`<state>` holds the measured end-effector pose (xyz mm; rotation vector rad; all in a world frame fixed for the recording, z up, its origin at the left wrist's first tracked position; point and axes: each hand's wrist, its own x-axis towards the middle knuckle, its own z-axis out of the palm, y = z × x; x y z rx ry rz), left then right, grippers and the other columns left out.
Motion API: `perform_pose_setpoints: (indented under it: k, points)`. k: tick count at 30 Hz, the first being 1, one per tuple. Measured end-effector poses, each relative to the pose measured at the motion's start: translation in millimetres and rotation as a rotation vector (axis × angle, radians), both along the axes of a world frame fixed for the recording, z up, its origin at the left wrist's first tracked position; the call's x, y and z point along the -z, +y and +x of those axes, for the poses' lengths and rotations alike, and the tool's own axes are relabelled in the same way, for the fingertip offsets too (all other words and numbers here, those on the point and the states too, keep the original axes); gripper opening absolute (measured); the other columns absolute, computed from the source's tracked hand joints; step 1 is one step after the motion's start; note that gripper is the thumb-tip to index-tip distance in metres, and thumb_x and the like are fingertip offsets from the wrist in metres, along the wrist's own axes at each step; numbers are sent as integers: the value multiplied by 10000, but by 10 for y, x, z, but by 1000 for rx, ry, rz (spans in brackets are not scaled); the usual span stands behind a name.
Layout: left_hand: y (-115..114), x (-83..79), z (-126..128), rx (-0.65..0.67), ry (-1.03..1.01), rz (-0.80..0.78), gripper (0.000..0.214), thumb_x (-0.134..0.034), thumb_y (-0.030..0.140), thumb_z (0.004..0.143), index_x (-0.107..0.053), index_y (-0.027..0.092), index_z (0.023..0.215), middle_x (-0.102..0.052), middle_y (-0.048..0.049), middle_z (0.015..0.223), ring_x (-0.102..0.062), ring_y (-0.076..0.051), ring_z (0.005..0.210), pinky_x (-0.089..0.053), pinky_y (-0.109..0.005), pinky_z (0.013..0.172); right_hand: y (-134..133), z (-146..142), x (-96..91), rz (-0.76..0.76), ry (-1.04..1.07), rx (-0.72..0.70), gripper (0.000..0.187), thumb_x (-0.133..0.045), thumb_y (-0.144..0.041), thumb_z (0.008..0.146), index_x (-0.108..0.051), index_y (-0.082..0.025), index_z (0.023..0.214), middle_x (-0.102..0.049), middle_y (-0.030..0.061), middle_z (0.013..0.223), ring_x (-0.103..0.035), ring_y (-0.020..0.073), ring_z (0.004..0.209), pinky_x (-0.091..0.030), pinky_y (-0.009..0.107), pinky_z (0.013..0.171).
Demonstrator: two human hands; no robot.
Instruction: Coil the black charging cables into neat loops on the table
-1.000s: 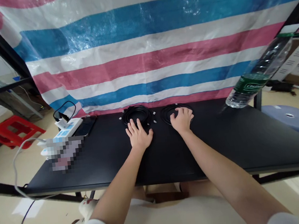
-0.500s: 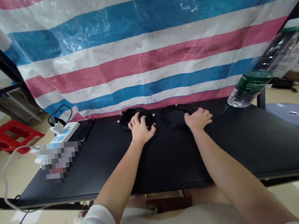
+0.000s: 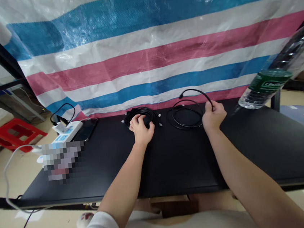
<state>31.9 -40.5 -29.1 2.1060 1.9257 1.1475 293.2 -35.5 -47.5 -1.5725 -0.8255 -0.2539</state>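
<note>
A thick coil of black cables with several pale connector ends lies on the black tabletop. Over its near side rests my left hand, fingers bent and spread apart, not closed round the coil. To the right, my right hand pinches a thin black cable. That cable loops loosely left of the hand, and one end arches up from the fingers to a black connector against the striped sheet. The part of the cable inside my right fist is hidden.
A water bottle stands at the back right. At the left lie a white power strip, a dark phone and a blurred-out item. A striped plastic sheet hangs behind the table. A red stool is on the floor.
My right hand has closed on the black cable and lifted part of it, so an end now arches upward. My left hand stays at the thick coil. The view has shifted slightly.
</note>
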Motion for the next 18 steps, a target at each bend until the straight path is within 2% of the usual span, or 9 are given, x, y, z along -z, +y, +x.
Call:
perform_pose_setpoints:
  k: [3,8,12,15,18]
  points:
    - [-14,5,4,77,4,5,418,-544,381,803,-604,251,1195,-532,-122,1296,-429,-313,1263,-338,-512,1031,14,-3,26,60,-34,-55,391,-443,-473,871,-680,-162,862,-573,57,726,-586,218,738,-489,369,747]
    - [-66,29,38,307,15,14,511,-539,437,826,-547,252,1303,-544,-110,1320,-431,-289,1241,-319,-476,1019,-27,-205,4,28,-149,-183,436,-425,-515,877,-693,-171,874,-613,69,738,-599,221,744,-497,376,761]
    - [-89,35,114,422,25,-62,407,-544,391,838,-597,242,1212,-648,-86,1154,-497,-264,1144,-327,-465,990,-66,-344,-31,23,-228,-254,464,-407,-538,876,-693,-173,861,-615,69,730,-597,213,721,-500,376,756]
    - [-79,30,151,372,-9,-44,309,-506,306,864,-623,220,1137,-675,-79,1038,-548,-239,1063,-338,-448,981,-84,-373,-48,6,-237,-274,462,-404,-543,882,-689,-179,857,-607,61,717,-589,207,711,-499,373,742]
    - [-61,25,154,235,-90,46,348,-554,315,842,-603,205,1168,-640,-116,1155,-535,-259,1122,-362,-439,974,-96,-377,-62,4,-231,-284,462,-401,-552,883,-681,-188,841,-610,56,711,-587,206,708,-498,372,733]
